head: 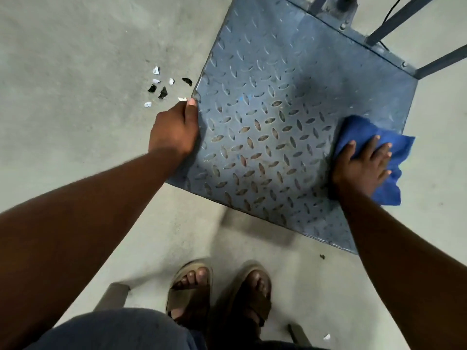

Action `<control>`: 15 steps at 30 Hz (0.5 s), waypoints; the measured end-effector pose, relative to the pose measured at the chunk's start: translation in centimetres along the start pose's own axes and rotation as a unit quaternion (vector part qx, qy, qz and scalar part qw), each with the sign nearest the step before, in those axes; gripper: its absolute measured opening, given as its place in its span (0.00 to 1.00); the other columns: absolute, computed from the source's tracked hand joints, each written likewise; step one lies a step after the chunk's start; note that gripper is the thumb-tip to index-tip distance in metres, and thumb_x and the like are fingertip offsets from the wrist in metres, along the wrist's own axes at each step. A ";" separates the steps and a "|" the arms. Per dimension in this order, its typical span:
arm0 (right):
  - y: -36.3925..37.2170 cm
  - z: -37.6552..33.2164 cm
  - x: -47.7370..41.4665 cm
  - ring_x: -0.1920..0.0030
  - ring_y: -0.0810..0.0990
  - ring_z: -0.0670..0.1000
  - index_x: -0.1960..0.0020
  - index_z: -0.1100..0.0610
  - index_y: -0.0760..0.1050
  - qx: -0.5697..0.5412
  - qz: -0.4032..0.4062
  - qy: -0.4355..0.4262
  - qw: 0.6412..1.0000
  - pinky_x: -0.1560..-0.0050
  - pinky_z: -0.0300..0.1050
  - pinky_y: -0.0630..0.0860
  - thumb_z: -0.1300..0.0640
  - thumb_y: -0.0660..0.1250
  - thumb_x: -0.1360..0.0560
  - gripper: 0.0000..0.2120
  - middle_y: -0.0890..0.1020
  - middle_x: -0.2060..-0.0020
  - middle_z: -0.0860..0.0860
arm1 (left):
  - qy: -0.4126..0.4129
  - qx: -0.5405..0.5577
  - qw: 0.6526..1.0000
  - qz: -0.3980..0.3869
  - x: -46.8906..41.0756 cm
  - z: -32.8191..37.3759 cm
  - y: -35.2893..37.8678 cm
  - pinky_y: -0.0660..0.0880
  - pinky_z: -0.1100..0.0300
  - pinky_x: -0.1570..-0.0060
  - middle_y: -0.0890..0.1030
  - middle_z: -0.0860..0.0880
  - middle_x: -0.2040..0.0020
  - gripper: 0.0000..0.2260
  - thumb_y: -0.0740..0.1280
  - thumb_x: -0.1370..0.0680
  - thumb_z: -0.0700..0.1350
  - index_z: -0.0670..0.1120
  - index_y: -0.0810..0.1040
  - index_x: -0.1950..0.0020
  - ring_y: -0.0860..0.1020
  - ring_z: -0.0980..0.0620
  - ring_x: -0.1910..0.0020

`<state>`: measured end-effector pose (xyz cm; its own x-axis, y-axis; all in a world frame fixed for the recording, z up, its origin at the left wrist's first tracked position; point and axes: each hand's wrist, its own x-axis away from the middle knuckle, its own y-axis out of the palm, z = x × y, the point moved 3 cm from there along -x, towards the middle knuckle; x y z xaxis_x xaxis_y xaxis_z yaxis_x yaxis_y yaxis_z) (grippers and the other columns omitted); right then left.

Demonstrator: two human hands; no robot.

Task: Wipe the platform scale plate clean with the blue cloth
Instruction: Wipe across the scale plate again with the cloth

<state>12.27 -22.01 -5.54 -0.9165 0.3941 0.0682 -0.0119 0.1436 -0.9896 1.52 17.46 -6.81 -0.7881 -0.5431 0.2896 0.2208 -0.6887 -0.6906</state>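
The platform scale plate is a blue-grey diamond-tread steel sheet lying low on the concrete floor, with rusty brown marks in its near treads. My right hand presses flat with fingers spread on the blue cloth at the plate's right edge; part of the cloth hangs past that edge. My left hand grips the plate's left edge near its left corner, thumb on top.
Small white and black scraps lie on the floor just left of the plate. The scale's grey column and struts rise at the far right. My sandalled feet stand close to the plate's near edge.
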 end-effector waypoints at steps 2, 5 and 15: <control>0.2 -0.3 4.3 0.17 0.53 0.61 0.16 0.54 0.53 -0.007 0.005 0.002 1.000 0.20 0.66 0.50 0.36 0.44 0.20 0.37 0.54 0.17 0.60 | 0.007 -0.030 1.000 0.008 0.4 0.4 0.1 0.69 0.50 0.52 0.83 0.37 0.49 0.26 0.51 0.14 0.64 0.46 0.79 0.42 0.79 0.34 0.50; 1.0 -4.6 14.8 0.17 0.52 0.59 0.16 0.54 0.52 0.003 -0.019 -0.133 0.991 0.20 0.65 0.49 0.38 0.47 0.17 0.34 0.53 0.17 0.58 | 0.011 -0.056 0.998 0.012 0.8 0.9 -0.1 0.71 0.48 0.51 0.83 0.36 0.49 0.28 0.52 0.15 0.66 0.45 0.79 0.41 0.80 0.31 0.47; 1.6 -5.5 18.0 0.17 0.55 0.55 0.17 0.48 0.57 0.027 -0.044 -0.271 0.961 0.19 0.62 0.49 0.35 0.53 0.18 0.34 0.57 0.17 0.52 | -0.014 -0.094 0.995 0.001 1.5 1.8 -0.8 0.73 0.42 0.42 0.81 0.31 0.44 0.29 0.51 0.14 0.65 0.42 0.78 0.44 0.76 0.28 0.40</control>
<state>-2.01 -9.69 -5.15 -0.9846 -0.1499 0.0898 -0.1057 0.1019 -0.9892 1.17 16.36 -4.66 -0.7707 -0.5592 0.3054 0.1081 -0.5872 -0.8022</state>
